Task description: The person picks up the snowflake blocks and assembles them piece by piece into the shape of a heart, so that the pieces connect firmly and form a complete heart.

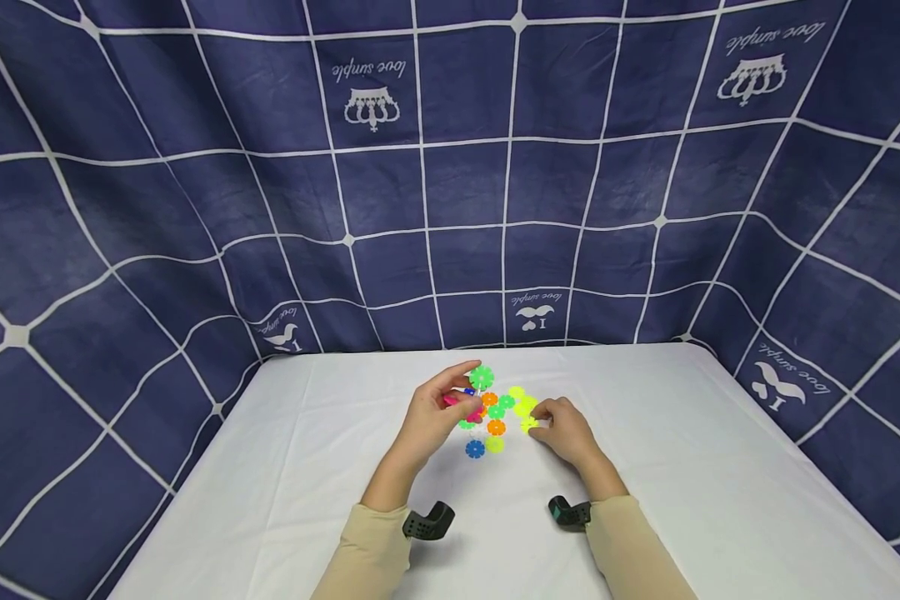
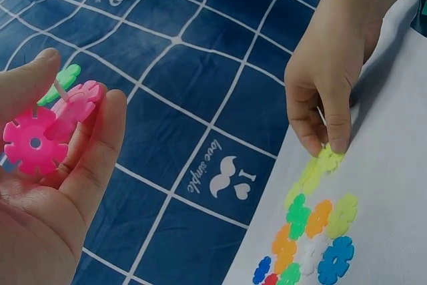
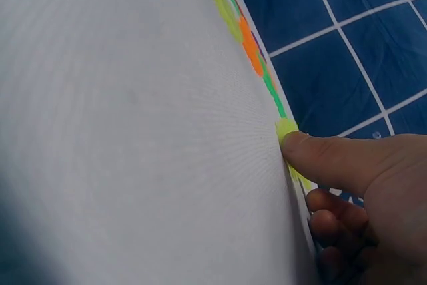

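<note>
My left hand (image 1: 429,417) is raised over the table, holding a small joined piece of plastic snowflake discs between thumb and fingers. In it are pink discs (image 2: 35,141) and a green disc (image 1: 482,377), with a pale disc (image 2: 60,89) edge-on between them. To the right, my right hand (image 1: 572,431) is low at the tabletop, its thumb and fingertips pinching a yellow snowflake disc (image 2: 329,158). Other yellow discs (image 1: 525,406) lie right beside those fingertips. The curled fingers partly cover the pinched disc.
Loose discs are spread between the hands on the white-covered table (image 1: 682,467): orange (image 1: 497,427), green (image 1: 497,412), blue (image 1: 475,449) and yellow-green (image 1: 495,445). A dark blue checked curtain (image 1: 465,192) hangs behind and along both sides. Each wrist wears a black band.
</note>
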`<move>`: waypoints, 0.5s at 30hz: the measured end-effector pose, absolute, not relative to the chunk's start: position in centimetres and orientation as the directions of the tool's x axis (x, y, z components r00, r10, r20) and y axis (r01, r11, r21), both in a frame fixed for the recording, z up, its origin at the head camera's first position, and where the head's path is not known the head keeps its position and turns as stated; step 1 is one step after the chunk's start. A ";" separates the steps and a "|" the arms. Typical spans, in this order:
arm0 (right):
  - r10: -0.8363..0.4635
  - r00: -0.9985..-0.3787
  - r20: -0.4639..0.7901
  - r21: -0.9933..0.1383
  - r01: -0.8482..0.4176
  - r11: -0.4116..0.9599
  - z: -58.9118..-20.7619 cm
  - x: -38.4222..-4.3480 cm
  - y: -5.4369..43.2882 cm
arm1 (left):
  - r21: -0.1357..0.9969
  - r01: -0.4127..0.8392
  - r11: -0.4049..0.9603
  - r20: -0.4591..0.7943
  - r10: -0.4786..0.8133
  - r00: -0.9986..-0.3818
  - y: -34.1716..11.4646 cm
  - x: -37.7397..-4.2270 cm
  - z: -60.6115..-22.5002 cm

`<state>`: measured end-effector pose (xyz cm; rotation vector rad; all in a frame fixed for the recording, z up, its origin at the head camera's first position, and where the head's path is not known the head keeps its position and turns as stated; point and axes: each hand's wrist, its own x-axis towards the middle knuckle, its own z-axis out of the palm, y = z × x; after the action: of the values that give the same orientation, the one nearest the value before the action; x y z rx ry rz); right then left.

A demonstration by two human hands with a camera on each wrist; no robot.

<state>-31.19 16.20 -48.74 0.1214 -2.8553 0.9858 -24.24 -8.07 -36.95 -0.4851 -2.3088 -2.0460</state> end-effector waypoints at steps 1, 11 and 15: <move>-0.038 -0.990 0.136 -0.612 -0.114 0.783 -48.7 -31.2 16.2 | 0.967 0.239 0.092 0.214 0.221 -0.952 -8.1 -24.5 -37.2; -0.063 -0.992 0.109 -0.752 -0.124 0.648 -48.2 -31.3 16.4 | 0.963 0.256 0.084 0.235 0.199 -0.951 -8.3 -25.7 -38.9; -0.074 -0.991 0.108 -0.834 -0.131 0.536 -47.3 -31.2 16.4 | 0.963 0.258 0.077 0.238 0.204 -0.950 -8.4 -25.6 -38.8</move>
<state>-31.25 16.41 -47.34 0.1801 -2.7008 1.4748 -25.56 -8.39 -38.83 -0.4878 -2.2750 -2.0496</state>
